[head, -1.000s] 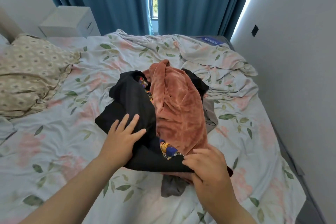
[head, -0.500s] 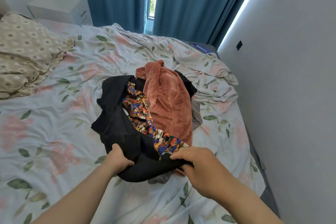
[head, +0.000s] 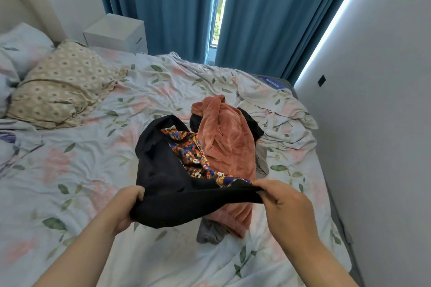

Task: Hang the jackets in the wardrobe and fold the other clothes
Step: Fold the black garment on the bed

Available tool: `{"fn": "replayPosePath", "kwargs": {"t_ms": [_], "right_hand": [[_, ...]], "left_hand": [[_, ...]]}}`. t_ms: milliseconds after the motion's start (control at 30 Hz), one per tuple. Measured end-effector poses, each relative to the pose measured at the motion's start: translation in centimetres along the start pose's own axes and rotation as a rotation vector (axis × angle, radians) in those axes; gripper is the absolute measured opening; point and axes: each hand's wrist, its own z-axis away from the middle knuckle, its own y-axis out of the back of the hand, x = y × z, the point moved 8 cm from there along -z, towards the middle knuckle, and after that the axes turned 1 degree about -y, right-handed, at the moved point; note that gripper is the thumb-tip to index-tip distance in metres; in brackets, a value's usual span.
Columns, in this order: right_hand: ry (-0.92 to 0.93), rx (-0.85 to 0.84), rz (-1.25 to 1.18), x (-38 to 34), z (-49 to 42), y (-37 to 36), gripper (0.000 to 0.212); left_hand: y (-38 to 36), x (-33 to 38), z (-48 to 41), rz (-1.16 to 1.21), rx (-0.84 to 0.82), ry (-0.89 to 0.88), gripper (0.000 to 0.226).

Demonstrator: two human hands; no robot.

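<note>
Status: both hands now have the black garment (head: 168, 184).

- Left hand (head: 127, 207): a second ago it lay flat on the fabric with fingers spread. Now the fingers are curled round the near left edge, gripping.
- Right hand (head: 284, 202): was resting at the near hem. Now it pinches the near right edge, thumb on top.
- The edge is pulled taut between the two hands and lifted off the pile. The far part still drapes on the heap, mid-bed.
- The lift has opened the garment: the patterned lining (head: 191, 158) shows far more than before, running along the inside from the near right to the far collar area.
- Read: black shell plus printed lining looks like a jacket, so it likely goes to the wardrobe, not the fold stack. Can't confirm until it's fully clear. No wardrobe or hanger in view.
- Under it, nearest me, a grey piece (head: 211, 233) pokes out. Just right of and behind the black one, the rust velvet garment (head: 228, 147) hasn't moved. Both untouched, nothing folded yet.
- All of it sits on the floral bed (head: 81, 170). Beige pillow (head: 60, 86) far left, white nightstand (head: 116, 34) beyond it, blue curtains (head: 175, 7) at the far end.

Risk: the lining could snag the velvet as I pull free.
</note>
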Motion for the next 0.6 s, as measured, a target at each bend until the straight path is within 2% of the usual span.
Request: {"fn": "replayPosePath", "kwargs": {"t_ms": [100,133,200,367,500,600], "right_hand": [[-0.085,0.029,-0.229,0.2,-0.8,1.3,0.038],[-0.080,0.054,-0.272,-0.1,-1.3,1.8,0.036],[-0.036,0.090,-0.330,-1.7,-2.3,3.3,0.039],[0.101,0.056,-0.414,-7.2,-5.9,5.5,0.052],[0.232,-0.005,-0.414,-12.8,-8.9,6.5,0.039],[0.369,-0.013,-0.419,-18.0,-10.5,7.1,0.027]], "left_hand": [[4.5,2.9,4.0,0.198,0.141,-0.109,0.009],[6.1,3.4,4.9,0.257,0.193,-0.129,0.020],[9.2,4.7,7.5,0.344,0.314,-0.197,0.028],[14.7,8.3,14.8,0.487,0.490,-0.446,0.022],[17.7,11.3,21.1,0.577,0.518,-0.645,0.026],[20.6,13.1,25.6,0.581,0.598,-0.706,0.038]]}}
